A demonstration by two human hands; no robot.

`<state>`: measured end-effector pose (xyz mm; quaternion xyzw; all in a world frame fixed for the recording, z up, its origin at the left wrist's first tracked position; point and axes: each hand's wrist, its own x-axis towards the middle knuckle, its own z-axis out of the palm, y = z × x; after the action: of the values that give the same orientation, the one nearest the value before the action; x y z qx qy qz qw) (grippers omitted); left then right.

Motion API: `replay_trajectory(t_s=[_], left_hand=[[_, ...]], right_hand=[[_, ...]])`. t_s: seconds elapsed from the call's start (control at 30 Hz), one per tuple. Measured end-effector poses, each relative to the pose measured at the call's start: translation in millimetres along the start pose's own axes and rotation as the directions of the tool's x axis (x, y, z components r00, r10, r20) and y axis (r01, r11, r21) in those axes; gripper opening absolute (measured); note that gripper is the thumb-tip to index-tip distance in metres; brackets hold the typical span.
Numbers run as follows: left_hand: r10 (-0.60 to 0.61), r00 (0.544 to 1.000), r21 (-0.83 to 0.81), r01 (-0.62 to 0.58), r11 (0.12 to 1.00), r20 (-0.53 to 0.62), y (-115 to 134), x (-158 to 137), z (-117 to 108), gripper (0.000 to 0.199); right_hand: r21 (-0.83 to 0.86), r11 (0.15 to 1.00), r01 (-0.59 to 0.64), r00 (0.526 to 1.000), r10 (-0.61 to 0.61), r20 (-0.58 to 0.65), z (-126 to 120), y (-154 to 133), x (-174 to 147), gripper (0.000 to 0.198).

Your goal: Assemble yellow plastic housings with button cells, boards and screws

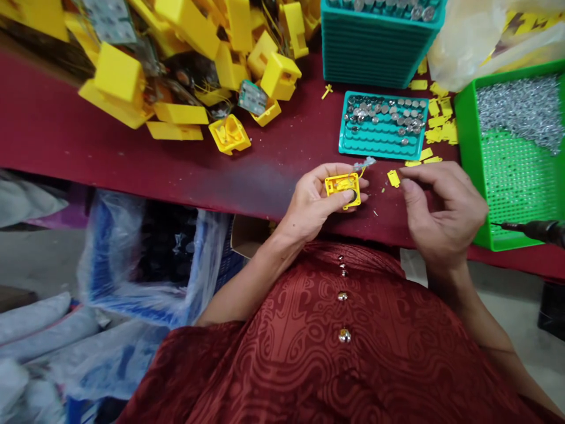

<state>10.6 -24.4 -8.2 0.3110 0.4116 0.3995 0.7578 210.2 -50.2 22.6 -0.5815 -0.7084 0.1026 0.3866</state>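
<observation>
My left hand [311, 200] grips a small yellow plastic casing [334, 184], its open side facing up. The thumb presses near a dark round part in the casing's lower right corner. A thin yellow wire runs from it to a small greyish circuit piece [364, 164] by the fingertips. To the right, my right hand [444, 206] pinches a small flat yellow plastic cover [394, 178] between thumb and forefinger, just above the red table [282, 159] and apart from the casing.
A teal tray [384, 152] of button cells lies ahead, below a stack of teal trays [375, 53]. Loose yellow covers [441, 126] lie beside it. At right are a green basket [483, 176] of screws and a screwdriver tip [525, 227]. Yellow casings [185, 35] heap at left.
</observation>
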Motion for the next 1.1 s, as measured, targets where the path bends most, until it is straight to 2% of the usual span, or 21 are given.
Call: replay_trajectory(t_s=[0.13,0.23,0.43,0.6,0.73,0.8,0.87,0.9,0.93,0.97,1.03,1.07,1.1], left_hand=[[-0.084,0.991,-0.056,0.090,0.994,0.103,4.0,-0.4,-4.3,0.049],[-0.112,0.985,-0.116,0.127,0.985,0.128,6.2,0.0,-4.6,0.043],[-0.052,0.995,-0.071,0.058,0.996,0.083,4.7,0.5,-1.2,0.045],[-0.013,0.998,-0.057,0.016,0.998,0.061,6.5,-2.5,3.9,0.050],[0.080,0.997,-0.002,-0.080,0.997,0.017,2.2,2.4,2.8,0.048],[0.122,0.992,0.066,-0.122,0.990,0.016,-0.3,4.4,1.2,0.047],[0.158,0.986,0.133,-0.165,0.977,0.059,-0.7,3.7,0.3,0.044],[0.181,0.979,0.154,-0.193,0.969,0.090,0.0,2.2,0.3,0.042],[0.206,0.971,0.167,-0.224,0.960,0.119,1.1,0.4,0.4,0.039],[0.227,0.964,0.178,-0.250,0.952,0.139,2.2,-1.7,0.5,0.036],[0.259,0.953,0.207,-0.289,0.935,0.159,4.1,-5.4,0.3,0.030],[0.268,0.950,0.230,-0.299,0.926,0.159,4.6,-6.6,-0.2,0.028],[0.273,0.950,0.254,-0.304,0.918,0.151,4.5,-7.3,-0.8,0.027]], right_hand=[[0.011,1.000,-0.025,1.000,0.025,0.009,3.8,2.6,-1.6,0.015],[0.039,0.999,-0.034,0.999,0.033,0.014,4.7,2.6,-0.6,0.014],[0.051,0.999,-0.006,1.000,0.007,-0.027,2.5,2.2,4.4,0.011],[-0.007,0.999,-0.040,0.999,0.040,0.008,0.0,2.0,6.3,0.013],[0.067,0.997,-0.044,0.998,0.046,-0.031,3.0,5.3,4.7,0.014],[0.114,0.991,-0.075,0.995,0.082,-0.058,6.7,7.9,4.5,0.016],[0.202,0.960,-0.194,0.980,0.201,-0.013,10.5,10.7,7.2,0.028],[0.276,0.915,-0.295,0.955,0.286,0.074,12.0,12.1,10.1,0.037],[0.356,0.838,-0.414,0.909,0.362,0.206,13.2,13.5,14.0,0.048],[0.421,0.731,-0.537,0.838,0.405,0.366,13.8,14.8,18.9,0.059],[0.466,0.508,-0.724,0.672,0.367,0.643,13.4,16.7,30.5,0.071],[0.464,0.435,-0.771,0.616,0.325,0.718,12.5,17.0,36.6,0.071],[0.468,0.397,-0.790,0.593,0.296,0.749,11.4,16.6,42.5,0.067]])
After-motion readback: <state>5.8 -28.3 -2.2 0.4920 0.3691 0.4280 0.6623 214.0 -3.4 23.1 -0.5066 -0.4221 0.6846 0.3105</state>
